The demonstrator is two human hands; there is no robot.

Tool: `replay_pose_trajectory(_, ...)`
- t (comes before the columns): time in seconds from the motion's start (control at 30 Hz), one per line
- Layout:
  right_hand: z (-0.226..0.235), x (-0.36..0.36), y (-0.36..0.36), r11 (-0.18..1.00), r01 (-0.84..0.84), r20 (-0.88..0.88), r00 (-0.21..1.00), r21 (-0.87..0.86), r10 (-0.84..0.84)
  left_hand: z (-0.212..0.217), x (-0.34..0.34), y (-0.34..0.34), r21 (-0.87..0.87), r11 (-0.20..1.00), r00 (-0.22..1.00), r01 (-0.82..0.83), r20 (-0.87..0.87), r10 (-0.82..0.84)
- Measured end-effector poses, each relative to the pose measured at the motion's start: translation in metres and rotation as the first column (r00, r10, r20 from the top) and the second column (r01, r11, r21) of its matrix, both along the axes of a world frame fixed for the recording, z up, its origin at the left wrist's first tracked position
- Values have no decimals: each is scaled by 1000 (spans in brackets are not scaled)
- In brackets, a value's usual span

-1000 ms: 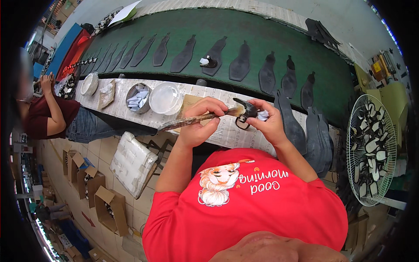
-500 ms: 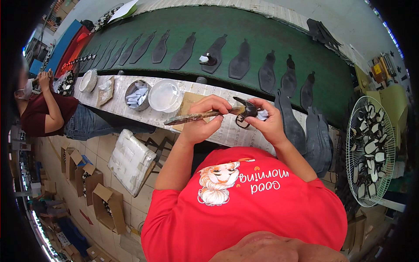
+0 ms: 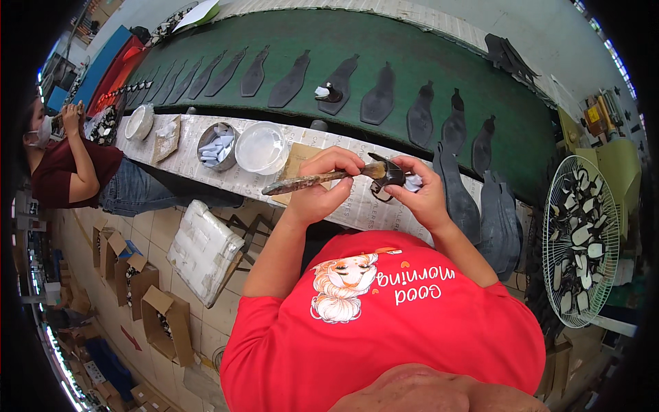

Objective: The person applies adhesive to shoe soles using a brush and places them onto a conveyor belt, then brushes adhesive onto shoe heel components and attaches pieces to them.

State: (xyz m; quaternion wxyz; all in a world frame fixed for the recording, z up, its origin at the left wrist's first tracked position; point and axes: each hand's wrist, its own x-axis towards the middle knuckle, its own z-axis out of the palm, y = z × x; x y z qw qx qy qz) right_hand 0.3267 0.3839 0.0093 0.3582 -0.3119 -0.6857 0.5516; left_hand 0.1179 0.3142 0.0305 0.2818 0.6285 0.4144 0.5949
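Note:
My left hand [image 3: 321, 185] is closed in a pinch round a brush [image 3: 299, 184], whose stained handle points left. The bristle end reaches the black curved piece [image 3: 393, 174] and appears to touch it. That small glossy piece, perhaps a shoe part, is gripped between the thumb and fingers of my right hand [image 3: 423, 194]. Something white [image 3: 412, 182] shows between the right fingers; most of it is hidden. Below the hands, a brown board [image 3: 296, 159] lies on the paper-covered ledge [image 3: 357, 214].
Flat dark sole-shaped pieces [image 3: 377, 98] line the green conveyor belt [image 3: 274, 38]; a black-and-white part [image 3: 331, 93] rests on one. A tin of white pieces [image 3: 217, 146] stands beside a clear tub [image 3: 261, 149]. At right is a wire basket [image 3: 582, 240] of parts. A co-worker [image 3: 75, 161] is at left.
The brush's bristle end has moved slightly right, onto the black piece. At left, the co-worker's head has shifted a little; my grips look the same.

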Motion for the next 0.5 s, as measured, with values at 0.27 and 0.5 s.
replay_pose_trajectory(0.27, -3, -1, -1, 1000, 8, 17, 1000, 3, -8, -1, -3, 0, 61, 997, 998, -54, -38, 56)
replay_pose_trajectory(0.5, -3, -2, -2, 1000, 5, 29, 1000, -5, -4, -7, -7, -1, 51, 995, 995, -86, -35, 88)
